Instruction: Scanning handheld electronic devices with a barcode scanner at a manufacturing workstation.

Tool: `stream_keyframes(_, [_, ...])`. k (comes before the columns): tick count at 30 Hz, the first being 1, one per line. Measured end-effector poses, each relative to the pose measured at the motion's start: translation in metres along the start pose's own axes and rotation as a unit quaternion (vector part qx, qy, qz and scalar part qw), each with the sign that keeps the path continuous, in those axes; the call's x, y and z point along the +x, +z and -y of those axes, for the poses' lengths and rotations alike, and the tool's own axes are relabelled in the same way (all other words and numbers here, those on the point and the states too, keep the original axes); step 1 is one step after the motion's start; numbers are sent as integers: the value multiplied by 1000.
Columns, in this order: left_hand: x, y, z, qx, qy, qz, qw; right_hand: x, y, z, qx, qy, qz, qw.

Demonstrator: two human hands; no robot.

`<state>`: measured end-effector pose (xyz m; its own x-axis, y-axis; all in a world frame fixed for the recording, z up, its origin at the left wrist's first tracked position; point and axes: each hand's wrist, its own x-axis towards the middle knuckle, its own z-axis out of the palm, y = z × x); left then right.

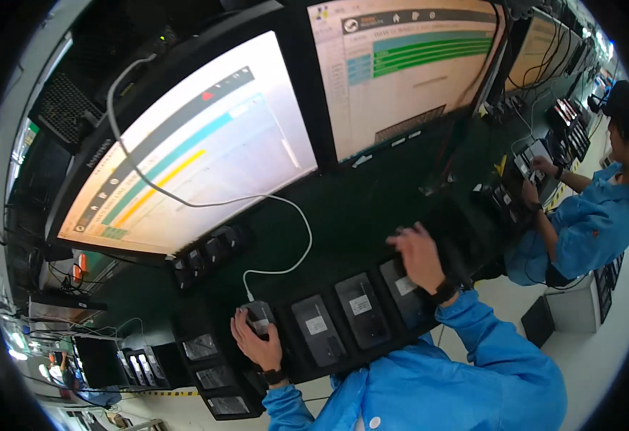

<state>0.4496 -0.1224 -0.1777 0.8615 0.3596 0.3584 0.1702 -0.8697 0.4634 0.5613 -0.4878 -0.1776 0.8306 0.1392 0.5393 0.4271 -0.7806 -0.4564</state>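
My left hand (pixel 259 348) grips a dark phone (pixel 260 312) at the left end of a row, with fingers and thumb at its sides. A white cable (pixel 310 233) runs to the top end of this phone. To its right, a phone with a white label (pixel 318 329) and a second labelled phone (pixel 362 309) lie in a black tray (pixel 352 349). My right hand (pixel 421 260) is raised beside another labelled phone (pixel 403 287) at the row's right end. Its fingers look spread, though slightly blurred, and I see nothing clearly held in them.
Two lit monitors, a left one (pixel 206 151) and a right one (pixel 408 65), stand behind the dark green bench (pixel 357 208). More trayed devices (pixel 212 377) sit at lower left, and small dark items (pixel 210 251) below the left monitor. A co-worker in blue (pixel 594 223) handles devices at right.
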Motion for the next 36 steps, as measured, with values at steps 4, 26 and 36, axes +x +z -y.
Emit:
stream_keyframes(4, [-2,2,12,-17,9,-17,1000,-4,-44,-36,174,272,33,946])
stream_keyframes(26, [-4,2,9,-11,-20,-32,999,-68,-72,-55,482,460,60,743])
stream_keyframes(36, [-1,-2,2,4,-51,-9,999,-87,-63,116,547,480,200,656])
